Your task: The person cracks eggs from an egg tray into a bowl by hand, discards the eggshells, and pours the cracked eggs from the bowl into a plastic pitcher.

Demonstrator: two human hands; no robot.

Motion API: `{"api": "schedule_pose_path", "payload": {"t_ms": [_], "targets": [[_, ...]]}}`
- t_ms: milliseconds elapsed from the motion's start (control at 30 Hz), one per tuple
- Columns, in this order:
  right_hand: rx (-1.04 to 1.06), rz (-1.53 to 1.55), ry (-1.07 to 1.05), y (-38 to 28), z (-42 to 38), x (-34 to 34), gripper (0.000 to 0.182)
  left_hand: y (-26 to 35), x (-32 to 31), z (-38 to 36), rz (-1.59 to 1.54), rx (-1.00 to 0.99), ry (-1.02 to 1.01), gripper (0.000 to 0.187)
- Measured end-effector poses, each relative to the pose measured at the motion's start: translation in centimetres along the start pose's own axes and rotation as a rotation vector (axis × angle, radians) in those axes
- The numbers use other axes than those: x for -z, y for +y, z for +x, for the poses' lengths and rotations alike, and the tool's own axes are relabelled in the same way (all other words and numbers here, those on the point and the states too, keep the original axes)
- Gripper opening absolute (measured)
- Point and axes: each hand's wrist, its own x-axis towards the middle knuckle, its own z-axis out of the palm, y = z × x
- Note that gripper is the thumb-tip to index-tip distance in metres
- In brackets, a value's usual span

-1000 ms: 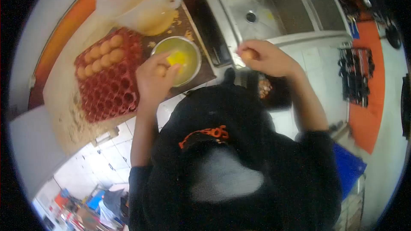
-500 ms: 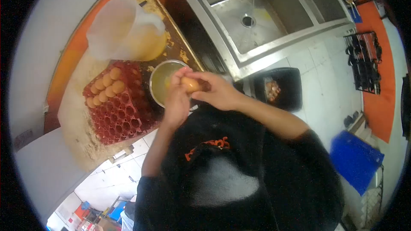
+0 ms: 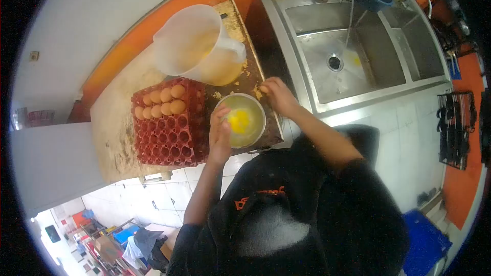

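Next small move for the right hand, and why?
Probably bring the right hand over the bowl: it seems to pinch an egg just outside the rim, yolks already lie inside, and the left hand is at the opposite side.

Open from above over the bowl [image 3: 257, 116], between left hand [image 3: 220, 137] and right hand [image 3: 281, 98]. Blocked farther back by the jug [image 3: 190, 46], on the left by the egg tray [image 3: 164, 140].

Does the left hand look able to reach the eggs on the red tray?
Likely yes: the left hand is at the metal bowl, near the red tray, and the eggs sit uncovered. Whether that hand holds something is unclear.
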Motion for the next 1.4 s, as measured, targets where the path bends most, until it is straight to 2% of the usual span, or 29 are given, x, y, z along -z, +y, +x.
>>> {"api": "schedule_pose_path", "payload": {"t_ms": [100,133,167,200,233,300,367,400,467,567,633,733,833,900,1033,1100,1133,1200,1400], "targets": [[-0.019,0.185,0.045,-3.3,0.3,1.7,0.034,1.2,-0.1,-0.3,-0.009,-0.032,0.052,0.041],[-0.050,0.204,-0.056,-5.5,0.8,2.9,0.038,1.7,0.4,-0.2,-0.008,-0.032,0.067,0.041],[-0.041,0.205,-0.067,-6.9,0.9,3.2,0.038,2.3,0.8,0.1,0.348,-0.151,0.021,0.042],[-0.111,0.399,-0.223,-8.2,1.0,3.1,0.039,2.8,1.1,0.4,0.702,-0.267,-0.027,0.043],[-0.183,0.588,-0.380,-9.3,1.1,2.9,0.039,3.5,1.1,0.6,0.700,-0.267,-0.015,0.043],[-0.189,0.677,-0.469,-11.4,1.5,2.8,0.039,4.6,1.2,0.6,0.916,-0.370,-0.083,0.043],[-0.517,0.778,-0.693,-13.3,2.2,3.0,0.044,4.1,1.7,0.6,0.949,-0.350,-0.097,0.045],[-0.501,0.772,-0.713,-13.0,2.2,2.4,0.044,3.8,2.2,0.5,0.985,-0.332,-0.124,0.047],[-0.174,0.569,-0.595,-12.0,1.7,1.0,0.048,3.4,2.6,0.1,0.955,-0.314,-0.092,0.050],[-0.210,0.618,-0.577,-13.6,1.3,0.3,0.052,2.7,2.2,-0.2,0.875,-0.353,-0.016,0.050],[-0.203,0.575,-0.589,-15.0,1.3,0.6,0.050,2.9,1.9,-0.2,0.984,-0.325,-0.014,0.048],[-0.146,0.385,-0.582,-16.2,1.2,0.9,0.050,3.1,1.5,-0.4,1.031,-0.365,-0.003,0.046],[-0.234,0.214,-0.595,-17.4,1.2,0.9,0.049,2.8,1.6,-0.5,1.026,-0.460,0.043,0.042],[-0.147,0.221,-0.499,-17.5,0.9,0.6,0.048,2.5,1.7,-0.5,1.003,-0.509,0.071,0.040],[-0.127,0.171,-0.494,-17.8,0.9,0.4,0.044,2.1,2.2,-0.3,0.974,-0.528,0.041,0.039],[-0.094,0.124,-0.498,-17.9,1.1,0.5,0.044,2.1,2.1,-0.5,0.944,-0.506,0.020,0.039],[0.009,0.149,-0.448,-18.2,1.4,0.6,0.043,2.1,2.2,-0.4,0.950,-0.513,0.036,0.039],[-0.002,0.117,-0.459,-18.6,1.6,0.7,0.042,2.2,2.2,-0.2,0.945,-0.510,0.047,0.039],[0.184,0.039,-0.353,-19.7,2.9,1.0,0.037,2.9,2.7,0.7,0.921,-0.649,0.100,0.045]]}}
